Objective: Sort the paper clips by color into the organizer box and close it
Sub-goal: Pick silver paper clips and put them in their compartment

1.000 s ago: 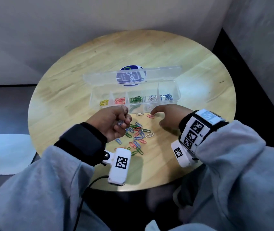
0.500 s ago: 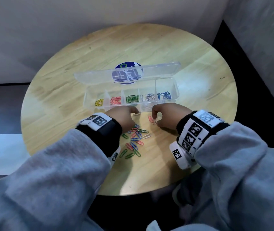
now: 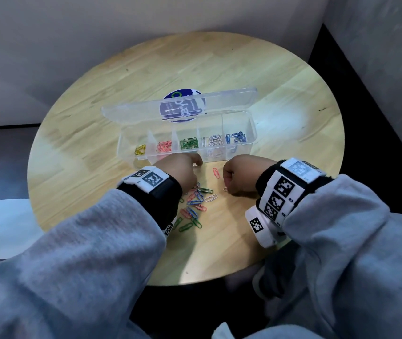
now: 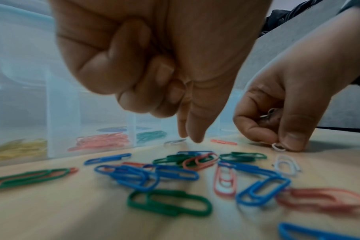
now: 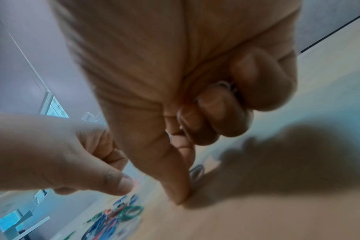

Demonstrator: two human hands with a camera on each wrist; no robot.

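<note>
Round wooden table [image 3: 280,99] with a clear organizer box [image 3: 250,143] near its centre, lid [image 3: 134,110] hinged open toward the far side. Its 5 compartments hold, from left to right, yellow [image 3: 140,150], pink-red [image 3: 164,146], green [image 3: 189,143], white [image 3: 214,140] and blue clips [image 3: 236,137]. A loose pile of paper clips [image 3: 196,204] in blue, green, red and white lies on the table just in front of the box, between the 2 hands. Left hand [image 3: 180,171]: outer fingers curled into the palm, thumb and forefinger pointing down just above a white clip [image 4: 175,141] beside the box wall; contact cannot be told. Right hand [image 3: 241,173]: curled fingers retain a few white clips [image 5: 222,86] in the palm, while thumb and forefinger pinch another white clip [image 4: 279,147] against the table. A single red clip [image 3: 216,172] lies apart between the hands.
</note>
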